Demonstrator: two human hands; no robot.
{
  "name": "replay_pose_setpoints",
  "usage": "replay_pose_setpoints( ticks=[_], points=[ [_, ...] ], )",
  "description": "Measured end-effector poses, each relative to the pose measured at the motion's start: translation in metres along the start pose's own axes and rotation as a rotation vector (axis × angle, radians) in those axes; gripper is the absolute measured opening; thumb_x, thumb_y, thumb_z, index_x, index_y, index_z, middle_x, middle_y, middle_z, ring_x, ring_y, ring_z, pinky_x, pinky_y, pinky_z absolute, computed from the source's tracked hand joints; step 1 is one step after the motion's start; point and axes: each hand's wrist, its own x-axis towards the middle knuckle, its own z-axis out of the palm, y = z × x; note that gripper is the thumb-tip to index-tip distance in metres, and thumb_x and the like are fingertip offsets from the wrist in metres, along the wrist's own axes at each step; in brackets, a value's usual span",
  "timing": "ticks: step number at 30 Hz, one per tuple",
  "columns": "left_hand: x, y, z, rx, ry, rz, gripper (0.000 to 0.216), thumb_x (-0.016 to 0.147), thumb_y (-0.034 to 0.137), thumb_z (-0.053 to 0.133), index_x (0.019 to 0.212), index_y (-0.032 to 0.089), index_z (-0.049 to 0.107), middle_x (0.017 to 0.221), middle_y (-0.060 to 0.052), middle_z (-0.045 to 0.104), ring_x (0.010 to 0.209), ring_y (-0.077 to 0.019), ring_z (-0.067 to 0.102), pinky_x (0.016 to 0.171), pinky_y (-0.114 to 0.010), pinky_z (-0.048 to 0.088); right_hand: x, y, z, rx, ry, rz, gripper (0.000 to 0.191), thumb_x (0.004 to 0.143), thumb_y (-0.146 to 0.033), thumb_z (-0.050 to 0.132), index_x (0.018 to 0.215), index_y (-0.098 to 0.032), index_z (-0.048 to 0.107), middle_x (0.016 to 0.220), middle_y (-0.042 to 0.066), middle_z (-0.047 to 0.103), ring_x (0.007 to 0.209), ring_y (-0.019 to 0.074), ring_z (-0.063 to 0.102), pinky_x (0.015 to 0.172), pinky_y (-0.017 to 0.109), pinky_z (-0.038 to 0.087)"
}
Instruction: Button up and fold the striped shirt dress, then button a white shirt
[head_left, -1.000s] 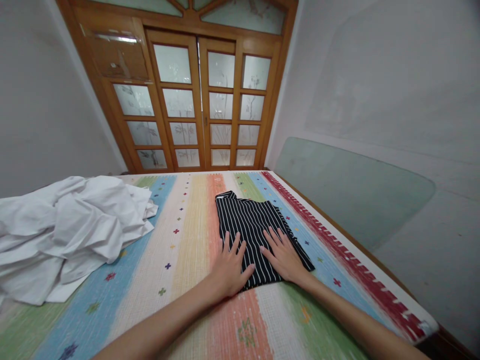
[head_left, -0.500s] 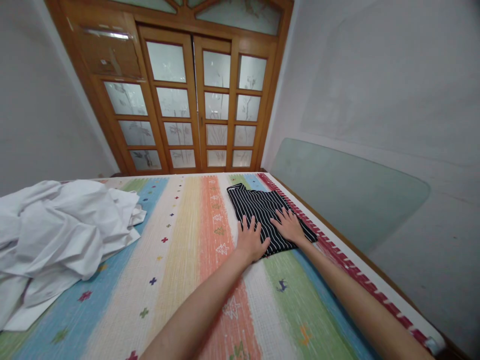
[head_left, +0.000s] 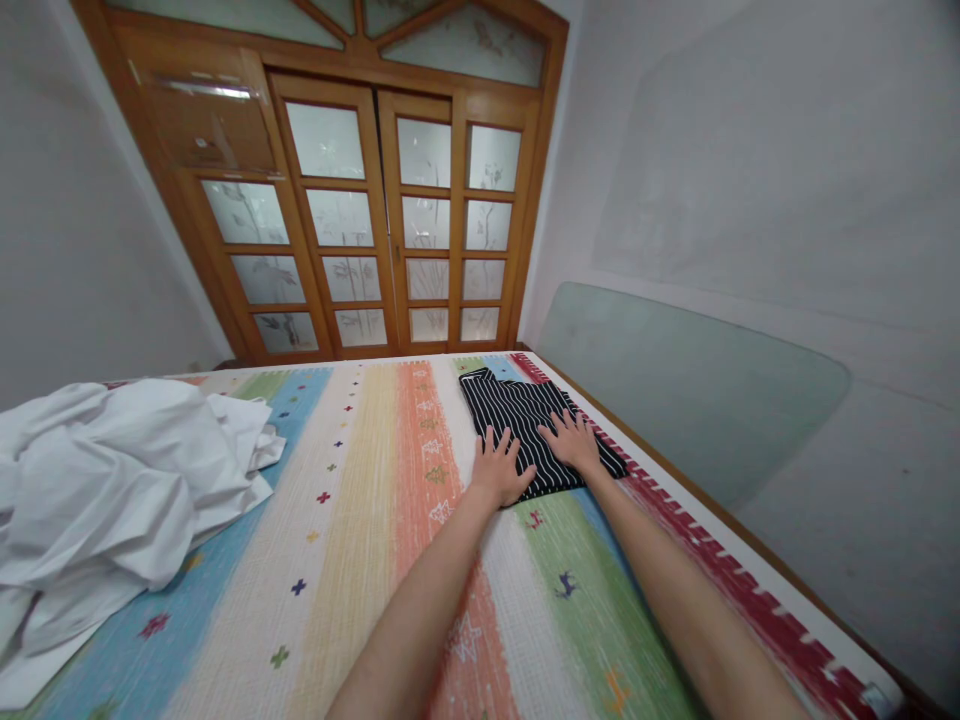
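Note:
A folded black shirt with thin white stripes (head_left: 521, 408) lies near the far right corner of a striped, many-coloured mat (head_left: 360, 520). My left hand (head_left: 499, 467) rests flat on the shirt's near left part, fingers spread. My right hand (head_left: 574, 442) lies flat on its near right part, fingers also spread. Both arms are stretched far forward. Neither hand grips the cloth.
A heap of crumpled white cloth (head_left: 112, 490) covers the mat's left side. Wooden doors with frosted glass panes (head_left: 375, 215) stand behind the mat. A pale green panel (head_left: 690, 385) leans along the right wall, past the mat's red right edge (head_left: 720, 560).
Both hands have slid the striped shirt away from me and to the right, from the mat's middle to its far right corner. The white heap has not moved.

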Motion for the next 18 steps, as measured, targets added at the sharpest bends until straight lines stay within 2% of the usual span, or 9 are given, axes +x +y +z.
replay_pose_setpoints(
  ticks=[5,9,13,18],
  points=[
    [-0.009,0.006,0.001,-0.012,0.037,-0.034,0.069,0.093,0.057,0.028,0.147,0.014,0.038,0.158,-0.009,0.027,0.146,-0.0368,0.011,0.117,-0.055,0.012,-0.009,-0.006,-0.001,-0.096,0.043,-0.076,0.067,0.097,-0.046,0.015,0.15,-0.007,0.03,0.157,0.018,0.023,0.146,0.0339,0.016,0.115,0.052,0.008],
    [-0.029,-0.002,-0.005,-0.028,-0.011,0.052,0.071,0.094,0.059,0.024,0.151,0.017,0.029,0.159,-0.008,0.022,0.147,-0.0327,0.011,0.118,-0.053,0.014,-0.017,-0.005,0.001,-0.116,0.019,-0.098,0.065,0.098,-0.04,0.018,0.149,-0.003,0.03,0.157,0.02,0.022,0.145,0.0344,0.019,0.116,0.049,0.014],
    [-0.056,-0.03,-0.019,-0.031,-0.079,0.11,0.074,0.093,0.066,0.019,0.152,0.022,0.027,0.159,-0.006,0.023,0.147,-0.0298,0.016,0.118,-0.051,0.014,-0.025,0.008,0.006,-0.095,0.002,-0.224,0.066,0.098,-0.045,0.018,0.15,-0.007,0.03,0.158,0.017,0.021,0.146,0.0317,0.017,0.116,0.049,0.016],
    [-0.088,-0.077,-0.043,0.044,-0.116,0.052,0.071,0.095,0.062,0.021,0.15,0.019,0.031,0.158,-0.01,0.026,0.146,-0.0294,0.019,0.117,-0.049,0.015,-0.038,0.023,0.007,-0.111,-0.021,-0.291,0.066,0.097,-0.048,0.016,0.152,-0.013,0.028,0.159,0.013,0.019,0.146,0.0296,0.018,0.115,0.05,0.017]
  ],
)
